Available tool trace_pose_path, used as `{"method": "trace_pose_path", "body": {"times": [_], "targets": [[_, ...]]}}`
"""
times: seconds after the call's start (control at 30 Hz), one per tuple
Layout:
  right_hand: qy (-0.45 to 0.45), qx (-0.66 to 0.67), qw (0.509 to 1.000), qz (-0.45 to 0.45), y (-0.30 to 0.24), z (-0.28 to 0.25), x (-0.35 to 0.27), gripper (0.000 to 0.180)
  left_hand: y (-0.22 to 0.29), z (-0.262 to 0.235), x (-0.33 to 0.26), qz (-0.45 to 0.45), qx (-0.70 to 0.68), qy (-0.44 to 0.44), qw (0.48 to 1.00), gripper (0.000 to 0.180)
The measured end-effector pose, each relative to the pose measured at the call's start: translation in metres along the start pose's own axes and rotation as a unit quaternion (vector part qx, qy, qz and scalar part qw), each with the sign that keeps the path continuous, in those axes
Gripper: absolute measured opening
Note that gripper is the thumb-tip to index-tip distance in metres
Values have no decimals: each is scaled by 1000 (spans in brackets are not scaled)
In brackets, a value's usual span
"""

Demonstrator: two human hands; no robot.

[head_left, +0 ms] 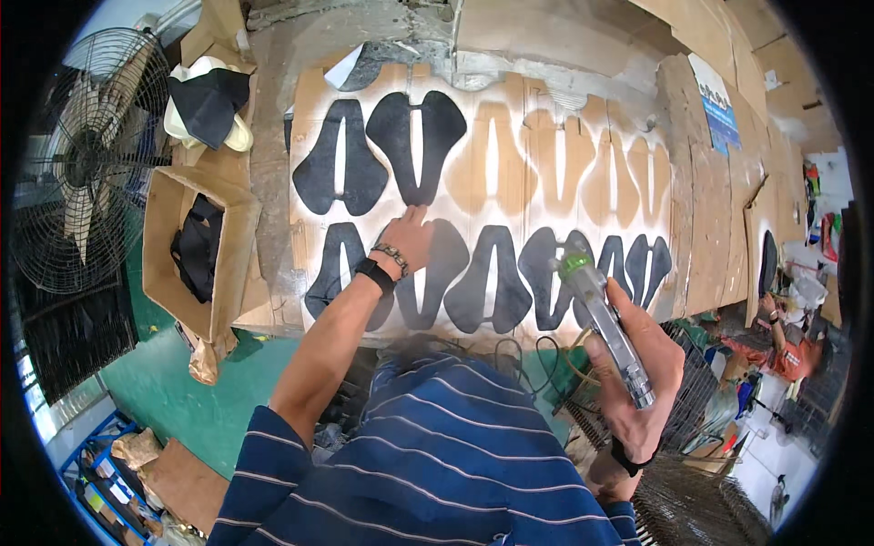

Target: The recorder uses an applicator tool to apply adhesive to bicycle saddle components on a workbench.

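Black sheet pieces (342, 159), each with a long slot in the middle, lie in two rows on a cardboard sheet (482, 86). My left hand (410, 241) reaches over the lower row. Its bent fingers close at the narrow lower tip of the upper row's second black piece (417, 136); the thumb is hidden. In my right hand (639, 373) is a metal spray gun (608, 318) with a green ring, its head above the right part of the lower row. A hose trails beside it. The upper row's right side shows bare brown piece-shaped outlines (492, 159) edged with white overspray.
On the left stand a caged fan (91, 159) and an open cardboard box (159, 259) with black pieces inside. Another black piece (211, 105) rests on a pale form. Wire racks (701, 491) stand at lower right. Another person (794, 355) is at far right.
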State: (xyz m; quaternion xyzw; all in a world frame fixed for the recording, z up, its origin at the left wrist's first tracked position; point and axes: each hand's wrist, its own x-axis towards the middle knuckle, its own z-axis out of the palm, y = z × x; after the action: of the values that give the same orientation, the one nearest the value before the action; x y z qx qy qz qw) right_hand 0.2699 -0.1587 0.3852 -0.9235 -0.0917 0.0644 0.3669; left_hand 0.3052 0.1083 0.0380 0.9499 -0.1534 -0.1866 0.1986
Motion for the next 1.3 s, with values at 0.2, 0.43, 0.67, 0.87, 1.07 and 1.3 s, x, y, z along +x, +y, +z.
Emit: {"method": "trace_pose_path", "body": {"times": [0.2, 0.43, 0.67, 0.87, 1.07, 1.3], "targets": [[-9, -15, 999, 51, 5, -7, -15, 55, 1, -3, 3, -2, -6, -10, 1000, 27], [-7, -14, 999, 33, -5, -6, -12, 54, 1, -8, 3, -3, -8, -26, 1000, 25], [-8, 4, 1000, 15, -16, -9, -19, 56, 0, -2, 2, -7, 2, -10, 1000, 24], [-17, -5, 1000, -6, -23, -1, -16, 54, -3, -3, 1, 0, -28, -14, 1000, 25], [-57, -7, 998, -14, -11, -3, -25, 63, -6, -4, 1, -13, -60, -31, 998, 27], [-40, -12, 999, -7, -19, -1, -21, 58, 0, 5, -14, 22, -37, 59, 997, 30]]}}
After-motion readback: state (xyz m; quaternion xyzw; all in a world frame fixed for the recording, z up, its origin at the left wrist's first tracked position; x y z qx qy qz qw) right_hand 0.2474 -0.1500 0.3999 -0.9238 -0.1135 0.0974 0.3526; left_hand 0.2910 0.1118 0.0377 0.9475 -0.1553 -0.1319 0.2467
